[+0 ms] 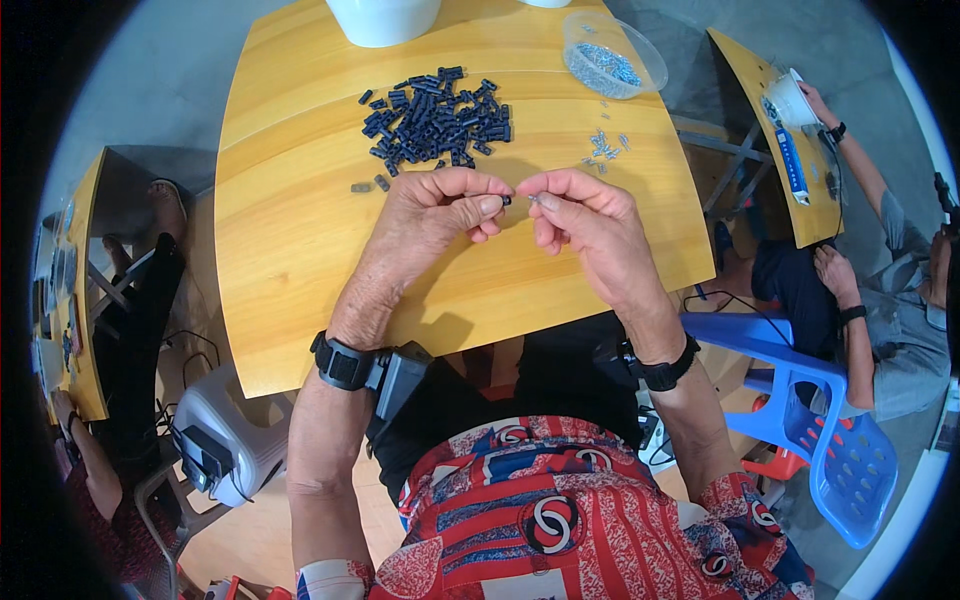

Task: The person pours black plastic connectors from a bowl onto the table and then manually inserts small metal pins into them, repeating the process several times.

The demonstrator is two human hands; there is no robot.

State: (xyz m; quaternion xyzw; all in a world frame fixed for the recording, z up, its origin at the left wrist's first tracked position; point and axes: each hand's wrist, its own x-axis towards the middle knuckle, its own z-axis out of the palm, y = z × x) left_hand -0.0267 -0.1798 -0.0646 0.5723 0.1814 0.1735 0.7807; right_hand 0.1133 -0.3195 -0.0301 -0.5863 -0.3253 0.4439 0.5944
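Above the near middle of the wooden table, my two hands meet almost fingertip to fingertip. My left hand pinches a small black plastic piece between thumb and forefinger, its end poking out to the right. In the closed fingertips of my right hand is a tiny silvery metal piece, close beside the black one; its exact shape is too small to make out. Just beyond my left hand lies a heap of similar black plastic pieces. Loose metal pieces are scattered beyond my right hand.
A clear round tub of metal pieces stands at the far right, and a white bucket at the far edge. Two greyish pieces lie left of the heap. A blue plastic chair and a co-worker are at right.
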